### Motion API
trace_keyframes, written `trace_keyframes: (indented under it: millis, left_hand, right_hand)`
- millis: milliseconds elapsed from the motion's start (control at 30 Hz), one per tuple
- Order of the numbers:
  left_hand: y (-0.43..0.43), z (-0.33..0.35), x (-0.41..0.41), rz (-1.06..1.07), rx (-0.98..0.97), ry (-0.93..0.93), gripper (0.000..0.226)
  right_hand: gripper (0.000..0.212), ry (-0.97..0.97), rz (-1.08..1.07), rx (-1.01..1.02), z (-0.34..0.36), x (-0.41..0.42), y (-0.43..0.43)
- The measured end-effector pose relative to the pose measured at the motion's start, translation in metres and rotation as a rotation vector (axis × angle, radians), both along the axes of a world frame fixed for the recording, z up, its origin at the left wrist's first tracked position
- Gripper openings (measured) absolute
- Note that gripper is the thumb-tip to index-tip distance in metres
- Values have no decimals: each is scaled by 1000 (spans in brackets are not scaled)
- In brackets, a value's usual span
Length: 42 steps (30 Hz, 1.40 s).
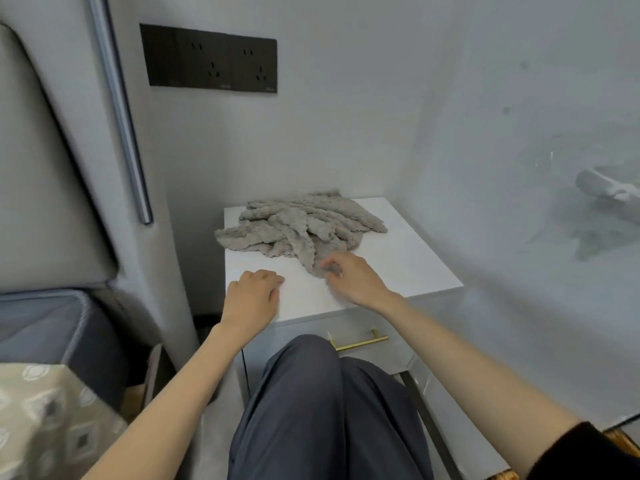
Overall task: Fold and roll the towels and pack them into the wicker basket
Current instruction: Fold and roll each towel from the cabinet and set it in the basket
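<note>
The white bench (398,258) is carrying the grey towel (298,226), which is lying crumpled in long ridges on the far half, with one tongue of cloth reaching toward the near edge. The towel is looking thick, soft and light. I am judging that it will sag rather than slide, so it is best taken at a corner or hem and pulled flat. The right hand (349,277) is curling its fingers on that near tongue and seems to be pinching it. The left hand (252,292) is resting on bare bench just left of it, loosely curled, holding nothing. At the near right a strip of what is probably the wicker basket (627,445) is showing, with its inside hidden.
</note>
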<state>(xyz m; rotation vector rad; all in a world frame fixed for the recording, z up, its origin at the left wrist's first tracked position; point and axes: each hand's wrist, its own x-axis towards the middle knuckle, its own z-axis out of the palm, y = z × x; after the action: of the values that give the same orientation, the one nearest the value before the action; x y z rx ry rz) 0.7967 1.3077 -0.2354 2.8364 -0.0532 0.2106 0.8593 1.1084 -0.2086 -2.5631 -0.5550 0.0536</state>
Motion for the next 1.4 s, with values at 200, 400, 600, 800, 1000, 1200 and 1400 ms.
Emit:
trace_keyframes:
  millis: [200,400,600,800,1000,1200,1400]
  left_hand:
    - [-4,-5,6,53,48,-19,36]
    - [-4,-1,7,55,58,7,35]
    - [2,17,14,-5,-41,113,40]
    - [-5,61,36,-124,-210,-119,54]
    - [-19,94,69,-210,-65,-131,70]
    - [-29,90,90,-261,-71,28,55]
    - [-35,102,96,-315,-237,-102,13]
  right_hand:
    - [38,-121,-61,-216,-21,11,20]
    - [22,-211,-54,-193,-20,16,19]
    - [15,-244,2,-111,16,15,6]
    - [13,-343,13,43,73,26,-14]
    - [24,-324,77,132,104,31,-29]
    - [30,-266,62,167,117,30,-44]
    - [32,-271,-43,143,125,40,-57]
